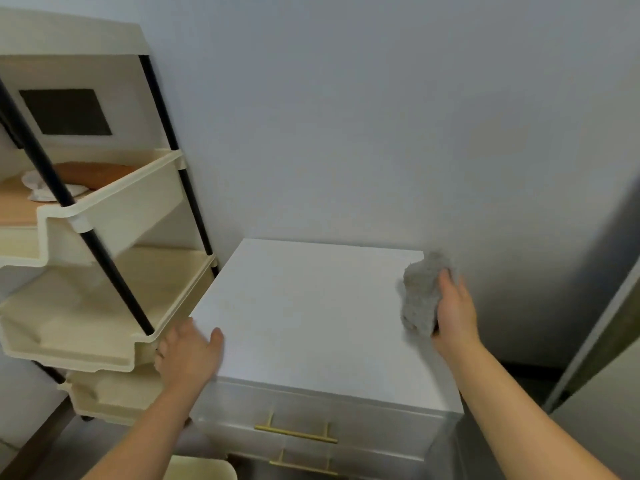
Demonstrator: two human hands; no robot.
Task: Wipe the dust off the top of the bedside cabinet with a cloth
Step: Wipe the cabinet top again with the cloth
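Against a pale grey wall (346, 116) stands the white bedside cabinet (311, 323), and a cream tiered trolley (104, 237) is just beside it on the left. I see the right hand (457, 310) gripping a bunched grey cloth (422, 296) at the right edge of the cabinet top, near the back. The left hand (188, 355) lies on the front left corner with relaxed fingers, holding nothing.

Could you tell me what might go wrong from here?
The cloth is bunched in the right hand, so strokes may be narrow and miss strips of the cabinet top. The left hand rests on the front-left corner, which may go unwiped. Dust swept left could land on the cart shelves.
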